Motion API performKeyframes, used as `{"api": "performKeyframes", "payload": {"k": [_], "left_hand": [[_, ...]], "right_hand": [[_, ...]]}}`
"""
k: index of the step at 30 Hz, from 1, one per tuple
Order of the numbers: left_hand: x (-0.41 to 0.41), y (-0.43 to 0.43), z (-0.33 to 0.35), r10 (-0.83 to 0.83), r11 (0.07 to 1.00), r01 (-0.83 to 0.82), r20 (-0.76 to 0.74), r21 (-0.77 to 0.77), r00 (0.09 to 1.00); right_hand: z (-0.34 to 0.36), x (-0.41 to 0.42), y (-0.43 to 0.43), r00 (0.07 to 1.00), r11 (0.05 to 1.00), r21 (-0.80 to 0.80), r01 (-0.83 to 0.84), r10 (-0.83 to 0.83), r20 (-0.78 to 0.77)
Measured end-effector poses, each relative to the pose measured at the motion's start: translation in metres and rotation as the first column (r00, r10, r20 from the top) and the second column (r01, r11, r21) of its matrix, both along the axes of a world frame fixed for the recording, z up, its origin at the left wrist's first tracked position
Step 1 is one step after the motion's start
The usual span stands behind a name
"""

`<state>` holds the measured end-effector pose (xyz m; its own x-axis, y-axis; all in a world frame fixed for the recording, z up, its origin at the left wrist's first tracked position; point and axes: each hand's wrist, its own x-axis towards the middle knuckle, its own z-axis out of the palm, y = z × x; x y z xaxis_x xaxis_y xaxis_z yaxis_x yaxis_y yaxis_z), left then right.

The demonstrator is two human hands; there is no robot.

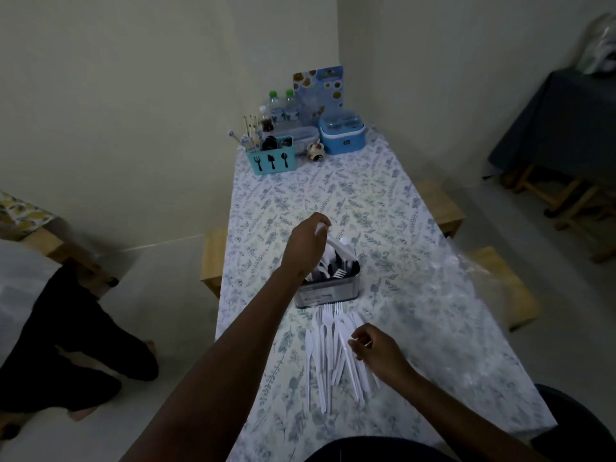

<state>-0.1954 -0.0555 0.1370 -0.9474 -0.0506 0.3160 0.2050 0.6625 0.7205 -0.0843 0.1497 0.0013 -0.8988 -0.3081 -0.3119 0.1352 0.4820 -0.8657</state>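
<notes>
Pinching a white plastic utensil [320, 230] over the rectangular metal tin [328, 295] at frame centre, your left hand [308, 243] should next lay it on the white plastic cutlery pile [328, 355]. Your right hand [376, 348] curls its fingers there; whether they grip anything is unclear.

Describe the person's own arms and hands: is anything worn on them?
The left hand and the right hand are bare: no gloves, rings or bracelets show. Above both wrists no sleeve, watch or marking is visible as far as the picture's edge, though the light is dim.

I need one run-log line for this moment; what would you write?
left hand: grips white cutlery piece over metal box | right hand: above cutlery row, grip unclear
</notes>
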Motion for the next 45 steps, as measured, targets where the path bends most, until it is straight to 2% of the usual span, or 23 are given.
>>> {"api": "performKeyframes", "payload": {"k": [2, 6, 8, 15, 19, 24, 33, 36, 39, 43, 45], "left_hand": [[-0.011, 0.008, -0.002, -0.006, 0.998, 0.007, 0.025, -0.058, 1.000], [-0.027, 0.021, -0.008, 0.017, 0.976, 0.030, 0.215, -0.216, 0.976], [-0.030, 0.023, -0.012, 0.019, 0.959, 0.057, 0.264, -0.278, 0.964], [-0.028, 0.039, -0.023, 0.007, 0.940, 0.144, 0.440, -0.309, 0.898], [-0.025, 0.046, -0.036, -0.031, 0.921, 0.217, 0.493, -0.324, 0.869], [-0.021, 0.049, -0.046, 0.040, 0.953, 0.104, 0.459, -0.284, 0.887], [-0.006, 0.040, -0.042, 0.079, 0.943, 0.039, 0.337, -0.329, 0.938], [0.015, 0.037, -0.036, 0.123, 0.964, -0.051, 0.267, -0.261, 0.956], [0.045, 0.034, -0.040, 0.087, 0.979, -0.049, 0.191, -0.197, 0.978], [0.085, 0.027, -0.063, 0.050, 0.992, -0.028, 0.184, -0.119, 0.982], [0.101, 0.023, -0.078, 0.057, 0.995, -0.037, 0.228, -0.092, 0.972]], "right_hand": [[-0.002, -0.002, 0.006, 1.000, 1.000, 0.012, 0.001, -0.001, -0.026], [-0.005, -0.007, 0.016, 0.998, 1.000, 0.020, -0.007, 0.009, -0.064], [-0.006, -0.009, 0.021, 0.998, 1.000, 0.022, -0.015, 0.016, -0.063], [-0.010, -0.012, 0.029, 0.997, 0.999, 0.016, -0.049, 0.049, -0.065], [-0.009, -0.013, 0.032, 0.994, 0.997, 0.024, -0.076, 0.077, -0.078], [-0.009, -0.014, 0.032, 0.993, 0.995, 0.037, -0.092, 0.094, -0.071], [-0.004, -0.015, 0.025, 0.986, 0.985, 0.116, -0.130, 0.140, -0.090], [-0.006, -0.012, 0.021, 0.993, 0.981, 0.169, -0.095, 0.106, -0.058], [-0.009, -0.008, 0.019, 0.995, 0.970, 0.226, -0.088, 0.097, -0.029], [-0.012, -0.003, 0.014, 0.996, 0.952, 0.294, -0.086, 0.093, -0.009], [-0.015, -0.001, 0.011, 0.996, 0.943, 0.324, -0.082, 0.085, 0.003]]}}
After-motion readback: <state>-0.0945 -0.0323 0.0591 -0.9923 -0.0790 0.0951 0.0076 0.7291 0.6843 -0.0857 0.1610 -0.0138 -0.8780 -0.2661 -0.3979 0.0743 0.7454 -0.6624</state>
